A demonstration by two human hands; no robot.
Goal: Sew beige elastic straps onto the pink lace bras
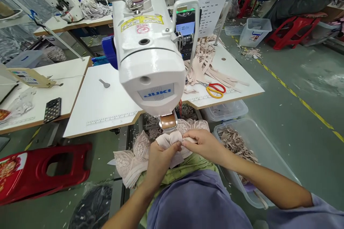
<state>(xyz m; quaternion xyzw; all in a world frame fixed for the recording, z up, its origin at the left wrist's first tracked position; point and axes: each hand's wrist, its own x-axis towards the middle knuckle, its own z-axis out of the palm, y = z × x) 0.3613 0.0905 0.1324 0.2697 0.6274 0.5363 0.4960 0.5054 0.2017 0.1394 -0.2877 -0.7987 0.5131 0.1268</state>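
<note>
My left hand (160, 157) and my right hand (204, 144) meet over my lap, both pinched on a pale pink lace fabric piece (176, 139). More of the lace (129, 161) hangs down to the left of my left hand. The hands sit just below the head of a white Juki sewing machine (150, 46), near its metal end part (168, 121).
Red and yellow scissors (215, 89) lie on the white table (107, 103) beside a heap of pink strips (204, 64). A clear bin of fabric scraps (242, 146) stands at my right. A red stool (43, 171) lies at left, a phone (52, 109) on the neighbouring table.
</note>
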